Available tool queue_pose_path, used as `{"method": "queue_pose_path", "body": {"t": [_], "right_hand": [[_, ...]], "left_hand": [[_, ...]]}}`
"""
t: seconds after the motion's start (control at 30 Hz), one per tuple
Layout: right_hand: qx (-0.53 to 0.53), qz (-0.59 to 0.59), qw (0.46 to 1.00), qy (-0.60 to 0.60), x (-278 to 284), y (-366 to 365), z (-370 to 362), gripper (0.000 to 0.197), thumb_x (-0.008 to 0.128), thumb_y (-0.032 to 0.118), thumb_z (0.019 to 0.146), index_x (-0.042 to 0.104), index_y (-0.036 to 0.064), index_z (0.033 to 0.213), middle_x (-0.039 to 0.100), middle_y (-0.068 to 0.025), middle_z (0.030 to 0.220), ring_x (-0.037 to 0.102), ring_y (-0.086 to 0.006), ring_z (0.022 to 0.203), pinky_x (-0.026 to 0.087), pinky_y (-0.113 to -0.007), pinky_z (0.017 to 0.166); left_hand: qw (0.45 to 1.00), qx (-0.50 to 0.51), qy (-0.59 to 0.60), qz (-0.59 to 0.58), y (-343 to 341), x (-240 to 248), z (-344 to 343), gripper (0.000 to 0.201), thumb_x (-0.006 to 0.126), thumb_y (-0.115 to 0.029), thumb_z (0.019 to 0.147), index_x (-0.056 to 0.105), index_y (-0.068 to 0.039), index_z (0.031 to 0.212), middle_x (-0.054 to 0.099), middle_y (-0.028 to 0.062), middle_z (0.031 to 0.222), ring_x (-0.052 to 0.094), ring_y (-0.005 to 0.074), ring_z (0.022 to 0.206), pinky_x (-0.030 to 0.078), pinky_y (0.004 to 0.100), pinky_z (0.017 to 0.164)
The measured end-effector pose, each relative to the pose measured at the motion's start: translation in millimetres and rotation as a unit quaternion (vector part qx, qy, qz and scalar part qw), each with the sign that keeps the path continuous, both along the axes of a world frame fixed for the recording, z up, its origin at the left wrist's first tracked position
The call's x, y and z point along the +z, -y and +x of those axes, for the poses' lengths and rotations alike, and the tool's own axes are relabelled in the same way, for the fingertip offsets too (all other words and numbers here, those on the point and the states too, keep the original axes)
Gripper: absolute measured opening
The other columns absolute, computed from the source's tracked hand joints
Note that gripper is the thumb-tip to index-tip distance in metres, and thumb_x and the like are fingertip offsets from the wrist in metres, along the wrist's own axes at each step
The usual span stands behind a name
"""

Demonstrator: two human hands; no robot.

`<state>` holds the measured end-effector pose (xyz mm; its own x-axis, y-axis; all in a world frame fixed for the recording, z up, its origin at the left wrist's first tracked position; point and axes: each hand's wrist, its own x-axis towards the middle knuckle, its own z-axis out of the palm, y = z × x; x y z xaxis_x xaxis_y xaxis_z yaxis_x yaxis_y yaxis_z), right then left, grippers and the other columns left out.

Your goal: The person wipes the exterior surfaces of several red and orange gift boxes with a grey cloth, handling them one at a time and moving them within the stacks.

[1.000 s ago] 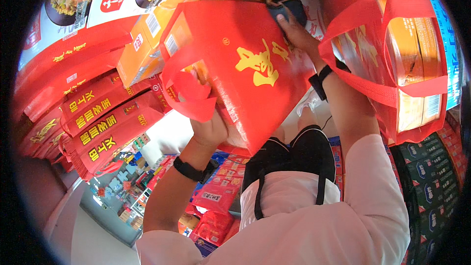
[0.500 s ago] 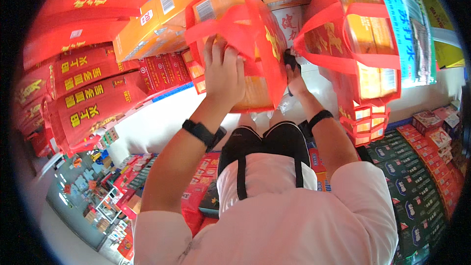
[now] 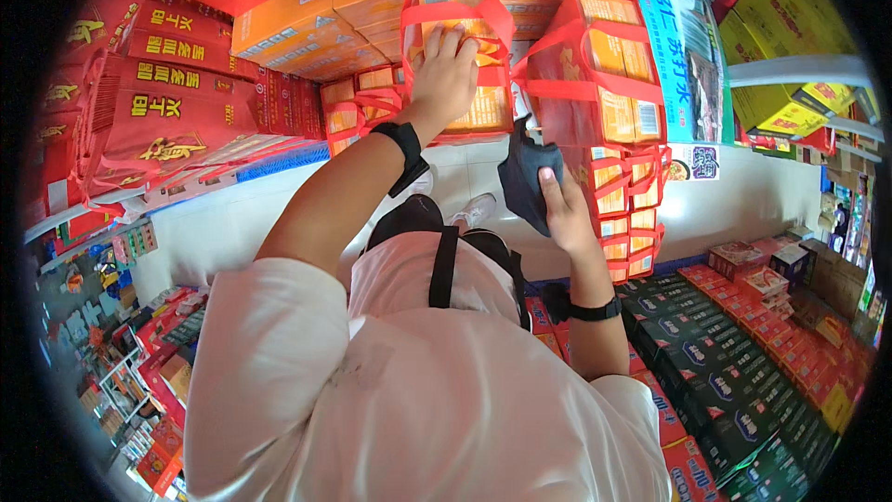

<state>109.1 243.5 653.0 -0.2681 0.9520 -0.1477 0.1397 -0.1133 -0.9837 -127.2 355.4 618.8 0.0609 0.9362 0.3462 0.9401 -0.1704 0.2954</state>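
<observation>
My left hand [image 3: 448, 76] lies on top of a red gift bag [image 3: 480, 123] with orange boxes inside, its fingers stretched over the boxes between the bag's red handles. Ahead and to the right, a second red bag [image 3: 557, 84] of orange boxes stands on a stack of similar bags. My right hand [image 3: 567, 209] is closed on a dark grey cloth [image 3: 530, 181], which hangs bunched in front of that stack. The cloth's far tip comes close to the first bag's lower right edge. Part of the fingers behind the cloth is hidden.
Large orange cartons [image 3: 288, 28] are stacked behind the bags. Red carrier bags [image 3: 167, 112] line the left. Blue packs [image 3: 674, 46] and yellow cartons [image 3: 790, 46] stand at the right, with dark green boxes [image 3: 706, 353] lower right. White shoes [image 3: 477, 211] show on the pale floor.
The bag under my left hand has gone farther from me, beside the other bags. My right hand has drawn back toward me, and more of the dark cloth shows.
</observation>
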Motion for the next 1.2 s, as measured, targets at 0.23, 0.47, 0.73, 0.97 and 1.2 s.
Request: {"method": "queue_pose_path", "body": {"t": [0.23, 0.47, 0.73, 0.97, 1.2], "right_hand": [[0.031, -0.037, 0.978, 0.204, 60.9, 78.2, 17.9, 0.031, 0.045, 0.024, 0.102, 0.054, -0.0014, 0.118, 0.063, -0.0254, 0.091, 0.063, -0.0353, 0.084, 0.048, -0.039, 0.079], [-0.009, -0.088, 0.949, 0.303, 114.3, 115.2, -5.3, 0.030, 0.047, 0.022, 0.102, 0.055, -0.0036, 0.114, 0.062, -0.0217, 0.085, 0.060, -0.0277, 0.078, 0.048, -0.035, 0.077], [0.086, -0.045, 0.994, 0.055, 140.1, 54.8, -134.2, 0.039, 0.045, 0.022, 0.103, 0.048, -0.0046, 0.131, 0.061, -0.0095, 0.112, 0.053, -0.0167, 0.107, 0.041, -0.032, 0.096], [0.152, 0.178, 0.932, 0.278, 109.4, -31.6, -218.4, 0.026, 0.057, 0.025, 0.096, 0.062, 0.0013, 0.105, 0.066, -0.0182, 0.091, 0.065, -0.0363, 0.086, 0.051, -0.039, 0.080], [0.165, 0.303, 0.757, 0.555, 17.6, -104.6, -184.9, 0.060, 0.057, 0.044, 0.091, 0.039, 0.0241, 0.144, 0.031, -0.0080, 0.153, 0.016, -0.0392, 0.145, 0.017, -0.068, 0.108]], "left_hand": [[0.940, -0.056, 0.337, -0.013, 15.5, -2.5, -26.4, 0.029, 0.060, -0.013, 0.087, 0.055, -0.005, 0.114, 0.053, 0.0210, 0.124, 0.047, 0.0411, 0.123, 0.039, 0.0474, 0.100], [0.899, -0.070, 0.429, -0.051, 82.2, 69.3, -110.3, 0.023, 0.053, -0.014, 0.096, 0.060, -0.004, 0.115, 0.063, 0.0187, 0.119, 0.062, 0.0291, 0.110, 0.045, 0.0381, 0.098], [0.578, -0.491, 0.580, -0.298, 104.8, 72.0, -132.4, 0.104, 0.079, -0.055, 0.070, 0.031, -0.008, 0.149, 0.042, 0.0126, 0.145, 0.034, 0.0254, 0.139, 0.024, 0.0397, 0.114], [0.481, -0.154, 0.726, -0.467, 140.1, 28.6, -204.1, 0.059, 0.066, -0.021, 0.092, 0.042, -0.004, 0.143, 0.058, 0.0063, 0.128, 0.057, 0.0155, 0.114, 0.045, 0.0299, 0.098], [0.412, 0.056, 0.829, -0.375, 172.7, -38.2, -245.7, 0.045, 0.055, -0.029, 0.099, 0.046, -0.005, 0.136, 0.063, 0.0095, 0.116, 0.064, 0.0205, 0.100, 0.053, 0.0357, 0.088]]}}
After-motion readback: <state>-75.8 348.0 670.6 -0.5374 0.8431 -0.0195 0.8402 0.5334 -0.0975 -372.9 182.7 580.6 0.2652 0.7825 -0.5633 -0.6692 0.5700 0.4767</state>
